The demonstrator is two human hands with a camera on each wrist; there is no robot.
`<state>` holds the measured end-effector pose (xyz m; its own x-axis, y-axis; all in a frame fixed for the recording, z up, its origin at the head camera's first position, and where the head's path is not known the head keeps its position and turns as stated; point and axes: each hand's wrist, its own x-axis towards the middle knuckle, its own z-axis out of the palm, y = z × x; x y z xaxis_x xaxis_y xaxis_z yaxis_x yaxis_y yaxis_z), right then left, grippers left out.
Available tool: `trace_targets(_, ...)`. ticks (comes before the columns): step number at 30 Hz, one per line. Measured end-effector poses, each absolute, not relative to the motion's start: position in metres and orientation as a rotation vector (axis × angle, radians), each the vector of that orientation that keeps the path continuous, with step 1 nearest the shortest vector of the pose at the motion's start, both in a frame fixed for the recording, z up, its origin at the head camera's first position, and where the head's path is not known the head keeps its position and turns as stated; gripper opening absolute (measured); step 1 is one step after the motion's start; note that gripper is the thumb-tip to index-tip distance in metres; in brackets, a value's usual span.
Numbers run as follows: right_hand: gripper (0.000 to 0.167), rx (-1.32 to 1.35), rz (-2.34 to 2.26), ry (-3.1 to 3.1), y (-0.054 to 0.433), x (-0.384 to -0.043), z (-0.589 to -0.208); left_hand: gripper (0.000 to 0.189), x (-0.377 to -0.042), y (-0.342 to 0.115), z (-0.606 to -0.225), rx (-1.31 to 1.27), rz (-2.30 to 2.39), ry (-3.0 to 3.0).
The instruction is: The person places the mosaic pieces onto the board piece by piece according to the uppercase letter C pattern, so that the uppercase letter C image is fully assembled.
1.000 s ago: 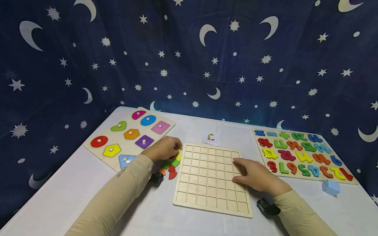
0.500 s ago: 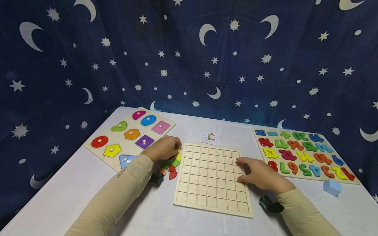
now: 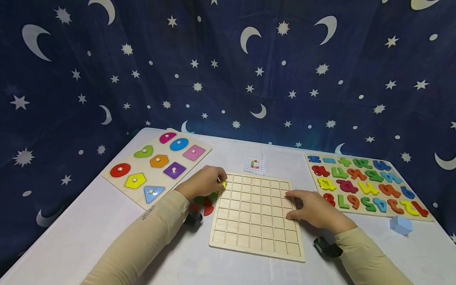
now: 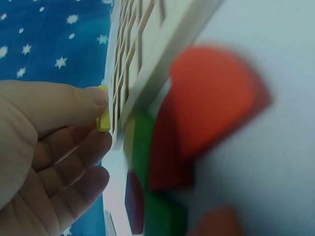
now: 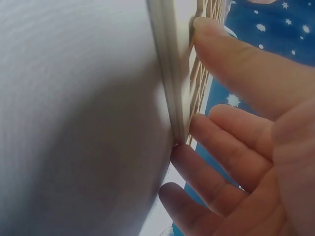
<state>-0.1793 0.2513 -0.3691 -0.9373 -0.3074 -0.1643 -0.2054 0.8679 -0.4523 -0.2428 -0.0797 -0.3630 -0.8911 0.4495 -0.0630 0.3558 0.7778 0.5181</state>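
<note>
at grid board (image 3: pixel 255 217) edge, left hand (image 3: pixel 204 181) pinches yellow piece (image 4: pixel 103 121); tabletop (image 3: pixel 194 263) room nearside.

Dark navy fabric backdrop (image 3: pixel 228 79) all along the back, printed with pale crescent moons (image 3: pixel 245 40) and white stars (image 3: pixel 259 71). White cloth-covered table (image 3: pixel 192 265) in front.

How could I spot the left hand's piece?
Find the wooden grid board on the white table. By its far left corner, the left hand pinches a small yellow piece. Unlike the red pieces and green pieces nearby, it's yellow and held.
</note>
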Motion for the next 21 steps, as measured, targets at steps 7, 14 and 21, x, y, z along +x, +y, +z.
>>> trace_targets(7, 0.072, -0.396, -0.626, 2.811, 0.251, -0.181, -0.369, 0.02, -0.236, -0.066, -0.365, 0.679, 0.795, 2.762)
trace_targets(14, 0.074, -0.375, -0.615, 2.805, 0.251, -0.181, -0.368, 0.018, -0.239, -0.055, -0.368, 0.777, 0.793, 2.789)
trace_targets(21, 0.071, -0.383, -0.63, 2.815, 0.252, -0.18, -0.371, 0.018, -0.243, -0.044, -0.371, 0.792, 0.758, 2.791)
